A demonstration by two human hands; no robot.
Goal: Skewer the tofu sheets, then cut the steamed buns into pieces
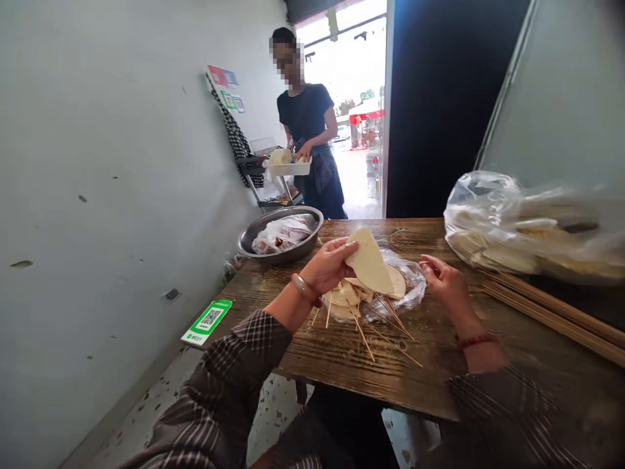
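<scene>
My left hand (332,264) pinches a pale, folded flat sheet of food (370,262) between thumb and fingers, above the table. Beneath it, skewered pale pieces (343,301) lie in a pile, and their thin wooden sticks (364,339) point toward me. A clear plastic bag (415,286) is spread under and beside the pile, with a round pale piece (396,283) on it. To the right, my right hand (446,283) is raised near the bag's edge. Its thumb and fingertips are pressed together; whatever they hold is too small to make out.
A metal bowl (312,242) with a bagged item stands back left on the wooden table (342,371). At right are a large plastic bag of pale sheets (493,221) and a bundle of sticks (551,312). Beyond, a person (307,117) handles a white tray (288,169).
</scene>
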